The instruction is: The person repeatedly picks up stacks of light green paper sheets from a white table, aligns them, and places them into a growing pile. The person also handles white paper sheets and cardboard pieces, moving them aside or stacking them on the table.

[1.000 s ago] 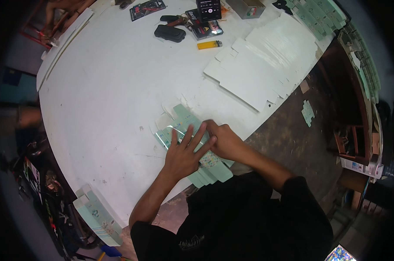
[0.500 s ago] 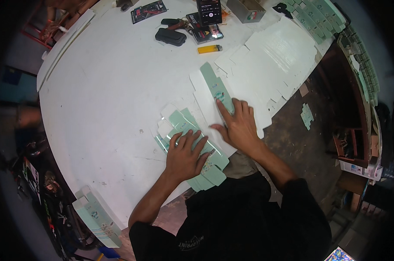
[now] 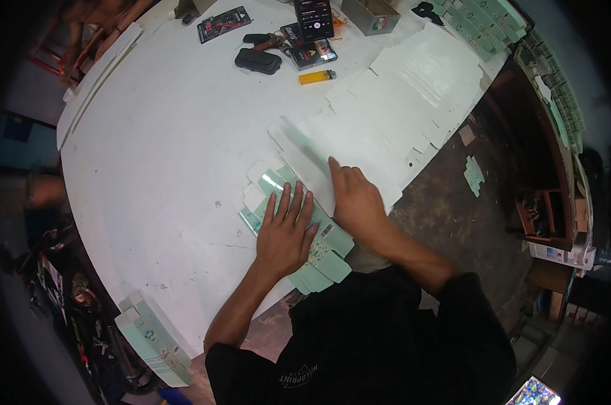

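My left hand (image 3: 286, 233) lies flat, fingers spread, on a small pile of pale green folding-carton blanks (image 3: 327, 264) at the table's near edge. Just right of it, my right hand (image 3: 359, 202) is closed at the edge of a carton blank (image 3: 298, 127), with the index fingertip against its side. This blank shows white with a green strip smeared by motion. My right thumb is hidden beneath the hand.
White-side-up blanks (image 3: 420, 67) spread along the right of the white table (image 3: 150, 155). Beyond are a yellow lighter (image 3: 317, 77), a black case (image 3: 259, 61), a phone (image 3: 314, 20) and a metal box (image 3: 371, 17). Green cartons (image 3: 153, 337) stand at the lower left.
The blank under my right hand has shifted left, and its green panel has narrowed to a blurred strip. My right hand's spread fingers have curled in. My left hand stays on the pile.
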A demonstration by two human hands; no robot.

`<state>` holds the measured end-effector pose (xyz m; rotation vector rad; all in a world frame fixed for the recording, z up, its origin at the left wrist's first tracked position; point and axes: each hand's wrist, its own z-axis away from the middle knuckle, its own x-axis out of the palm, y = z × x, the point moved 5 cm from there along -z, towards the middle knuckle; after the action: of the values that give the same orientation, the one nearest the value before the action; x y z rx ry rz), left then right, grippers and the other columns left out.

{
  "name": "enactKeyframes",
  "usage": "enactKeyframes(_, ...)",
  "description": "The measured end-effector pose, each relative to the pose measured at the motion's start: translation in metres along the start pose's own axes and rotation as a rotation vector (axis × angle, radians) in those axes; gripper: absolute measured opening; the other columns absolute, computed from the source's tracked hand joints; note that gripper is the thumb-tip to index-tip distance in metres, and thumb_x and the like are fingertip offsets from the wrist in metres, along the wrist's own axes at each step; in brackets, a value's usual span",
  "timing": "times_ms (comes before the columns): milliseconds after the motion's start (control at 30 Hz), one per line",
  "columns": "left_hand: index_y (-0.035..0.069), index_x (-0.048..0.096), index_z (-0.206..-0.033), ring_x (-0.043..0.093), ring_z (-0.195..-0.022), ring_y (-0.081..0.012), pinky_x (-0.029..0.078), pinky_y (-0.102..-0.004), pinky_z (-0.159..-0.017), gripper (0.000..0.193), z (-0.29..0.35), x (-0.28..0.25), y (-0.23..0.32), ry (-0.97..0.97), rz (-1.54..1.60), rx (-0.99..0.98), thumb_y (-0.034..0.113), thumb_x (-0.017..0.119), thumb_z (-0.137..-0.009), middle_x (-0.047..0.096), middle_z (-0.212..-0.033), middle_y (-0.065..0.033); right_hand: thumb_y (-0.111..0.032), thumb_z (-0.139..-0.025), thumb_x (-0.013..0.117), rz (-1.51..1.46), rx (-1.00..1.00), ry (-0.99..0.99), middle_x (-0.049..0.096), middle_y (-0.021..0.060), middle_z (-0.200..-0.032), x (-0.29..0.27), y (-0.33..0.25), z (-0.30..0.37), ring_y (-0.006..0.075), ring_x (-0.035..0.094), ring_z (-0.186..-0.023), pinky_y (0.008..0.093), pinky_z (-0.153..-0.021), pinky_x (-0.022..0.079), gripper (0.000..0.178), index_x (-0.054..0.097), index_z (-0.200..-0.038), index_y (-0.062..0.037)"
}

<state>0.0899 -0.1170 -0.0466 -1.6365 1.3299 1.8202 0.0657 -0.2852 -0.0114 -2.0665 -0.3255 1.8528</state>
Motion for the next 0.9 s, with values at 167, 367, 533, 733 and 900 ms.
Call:
enactKeyframes(167,0.007,0.045,-0.158,0.025,-0.158,-0.0472,0.016,-0.0696,-0.125,0.088,0.001,-0.007,0.014,-0.332,-0.178,0.053,0.032,0.076,-0.08,0.032,-0.169,-0.0229,-0.005,-0.088,0.067,-0.498,0.096,-0.204,0.068,0.026,-0.084,0.025,-0.01,0.01,0.0487,0.069,-0.085,0.0562,-0.076,0.055,0.026,0.061,-0.112,0.0037)
enactKeyframes(367,0.008,0.041,-0.161,0.022,-0.158,-0.0484,0.012,-0.0719,-0.124,0.102,0.024,-0.037,0.003,-0.214,0.077,0.066,0.06,0.077,-0.081,0.028,-0.171,-0.0221,-0.03,-0.094,0.074,-0.031,-0.008,0.185,0.05,0.04,-0.142,0.011,-0.012,0.016,0.0592,0.043,-0.139,0.062,-0.114,0.039,0.057,0.061,-0.137,0.0061)
enactKeyframes(533,0.008,0.057,-0.15,0.033,-0.155,-0.0399,0.017,-0.0648,-0.126,0.086,0.034,-0.03,-0.01,-0.101,0.011,0.06,0.067,0.069,-0.089,0.046,-0.162,-0.0145,-0.021,-0.097,0.072,0.004,-0.038,0.159,0.06,0.0366,-0.133,0.031,0.003,0.019,0.056,0.052,-0.133,0.0593,-0.107,0.047,0.05,0.06,-0.138,0.0045)
enactKeyframes(733,0.007,0.064,-0.141,0.038,-0.152,-0.0393,0.019,-0.0633,-0.126,0.07,0.008,-0.018,-0.005,-0.039,-0.016,0.035,0.057,0.069,-0.093,0.054,-0.153,-0.0159,-0.01,-0.094,0.073,-0.475,0.188,-0.021,0.07,0.0225,-0.112,0.005,0.01,-0.005,0.0384,0.07,-0.105,0.0476,-0.074,0.056,0.045,0.065,-0.138,-0.0076)
enactKeyframes(900,0.009,0.059,-0.147,0.04,-0.149,-0.0406,0.018,-0.0638,-0.126,0.07,0.019,-0.022,-0.011,0.127,0.09,-0.035,0.05,0.072,-0.093,0.054,-0.149,-0.0192,-0.021,-0.092,0.077,-0.057,-0.065,0.112,0.06,0.0154,-0.097,0.0,-0.004,-0.007,0.033,0.061,-0.092,0.0443,-0.073,0.049,0.051,0.065,-0.137,0.0006)
